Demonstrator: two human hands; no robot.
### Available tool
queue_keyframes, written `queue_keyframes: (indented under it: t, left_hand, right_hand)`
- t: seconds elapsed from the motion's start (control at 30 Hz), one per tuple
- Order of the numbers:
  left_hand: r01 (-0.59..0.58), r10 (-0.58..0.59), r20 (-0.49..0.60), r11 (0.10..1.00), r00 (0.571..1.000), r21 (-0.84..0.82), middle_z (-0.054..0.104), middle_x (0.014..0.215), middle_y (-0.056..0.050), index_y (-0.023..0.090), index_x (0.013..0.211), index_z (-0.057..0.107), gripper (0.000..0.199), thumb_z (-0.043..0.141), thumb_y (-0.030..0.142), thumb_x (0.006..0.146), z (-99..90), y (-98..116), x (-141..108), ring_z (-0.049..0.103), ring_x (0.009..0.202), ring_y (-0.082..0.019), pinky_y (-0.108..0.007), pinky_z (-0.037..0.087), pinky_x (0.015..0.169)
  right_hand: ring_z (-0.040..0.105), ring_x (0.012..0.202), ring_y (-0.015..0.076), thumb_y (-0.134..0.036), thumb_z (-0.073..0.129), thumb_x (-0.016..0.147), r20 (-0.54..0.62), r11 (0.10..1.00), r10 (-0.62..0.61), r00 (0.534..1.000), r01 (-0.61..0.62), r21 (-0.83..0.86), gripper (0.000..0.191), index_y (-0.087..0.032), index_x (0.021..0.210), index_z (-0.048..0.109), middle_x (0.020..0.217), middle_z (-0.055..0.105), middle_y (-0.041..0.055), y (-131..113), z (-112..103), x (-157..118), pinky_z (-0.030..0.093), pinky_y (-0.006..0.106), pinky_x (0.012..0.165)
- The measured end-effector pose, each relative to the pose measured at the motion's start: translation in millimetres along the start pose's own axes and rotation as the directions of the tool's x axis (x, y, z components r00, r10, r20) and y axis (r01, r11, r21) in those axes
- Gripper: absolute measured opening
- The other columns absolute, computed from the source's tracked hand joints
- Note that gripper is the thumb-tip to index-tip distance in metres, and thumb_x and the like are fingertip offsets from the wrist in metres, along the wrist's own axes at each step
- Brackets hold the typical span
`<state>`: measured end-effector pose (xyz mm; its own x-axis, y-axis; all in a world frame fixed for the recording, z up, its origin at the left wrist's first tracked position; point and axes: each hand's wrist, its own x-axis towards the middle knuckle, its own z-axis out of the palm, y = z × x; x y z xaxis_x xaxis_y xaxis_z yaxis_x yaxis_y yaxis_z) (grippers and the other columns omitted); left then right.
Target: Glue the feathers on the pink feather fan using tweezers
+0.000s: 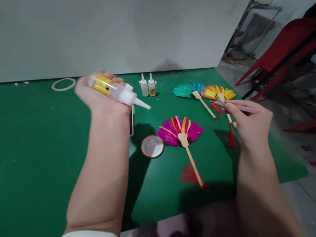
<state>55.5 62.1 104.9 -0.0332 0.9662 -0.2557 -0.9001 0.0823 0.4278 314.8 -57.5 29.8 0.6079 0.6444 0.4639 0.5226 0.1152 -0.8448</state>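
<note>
My left hand [98, 95] is wrapped round a clear glue bottle [111, 88] with a yellow label, its white nozzle tilted down to the right above the table. Tweezers [240, 106] are pinched in my right hand [249, 119], their tips pointing left. Below and between my hands lies a magenta feather fan [183, 139] with a wooden handle and a red tassel. A small round dish [152, 146] with a red rim sits just left of it. Beyond my right hand are a blue-green fan [195, 93] and a yellow-orange fan [220, 94], partly overlapping.
Two small white bottles [148, 87] stand near the back of the green table [31, 159], before a pale wall. A white ring [63, 84] lies at the back left. Part of a phone-like object [132, 122] shows beside my left wrist. Red chairs [286, 43] stand at right.
</note>
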Motion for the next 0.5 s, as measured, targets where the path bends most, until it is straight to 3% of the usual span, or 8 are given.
queue_keyframes:
  t: [0.13, 0.3, 0.4, 0.5]
  left_hand:
    - [0.058, -0.054, -0.055, 0.995, 0.997, 0.077, 0.04, 0.044, 0.001, 0.019, 0.057, 0.038, 0.023, 0.039, 0.028, 0.078, -6.0, -34, 18, 0.037, 0.041, -0.009, -0.02, 0.03, 0.039]
    - [0.113, -0.112, -0.008, 0.989, 0.994, 0.091, 0.04, 0.045, 0.001, 0.02, 0.056, 0.037, 0.02, 0.043, 0.027, 0.074, -7.7, -38, 14, 0.037, 0.041, -0.009, -0.021, 0.029, 0.038]
    - [0.157, -0.159, 0.017, 0.984, 0.987, 0.088, 0.04, 0.045, 0.0, 0.02, 0.056, 0.037, 0.023, 0.039, 0.025, 0.078, -6.7, -36, 11, 0.036, 0.043, -0.01, -0.021, 0.028, 0.039]
    - [0.184, -0.188, 0.046, 0.98, 0.981, 0.069, 0.04, 0.043, 0.0, 0.021, 0.055, 0.036, 0.023, 0.04, 0.024, 0.077, -6.2, -37, 11, 0.034, 0.043, -0.011, -0.022, 0.026, 0.039]
  right_hand:
    - [0.065, 0.069, 0.0196, -0.034, 0.067, 0.068, 0.22, 0.978, 0.021, 0.975, 0.025, -0.207, 0.016, -0.021, 0.078, 0.071, 0.072, 0.071, 0.003, 0, -16, 3, 0.049, 0.03, 0.06]
    - [0.065, 0.068, 0.019, -0.038, 0.064, 0.07, 0.512, 0.946, 0.153, 0.845, 0.025, -0.324, 0.018, -0.022, 0.076, 0.071, 0.074, 0.071, 0.0021, 8, -11, 2, 0.046, 0.028, 0.058]
    - [0.065, 0.069, 0.0182, -0.037, 0.063, 0.071, 0.585, 0.949, 0.185, 0.789, 0.011, -0.314, 0.018, -0.021, 0.076, 0.07, 0.074, 0.071, 0.0024, 13, -4, 1, 0.047, 0.028, 0.06]
    - [0.065, 0.068, 0.0173, -0.033, 0.063, 0.072, 0.596, 0.943, 0.172, 0.784, 0.045, -0.331, 0.014, -0.022, 0.075, 0.07, 0.071, 0.071, 0.0016, 13, -1, -1, 0.047, 0.027, 0.062]
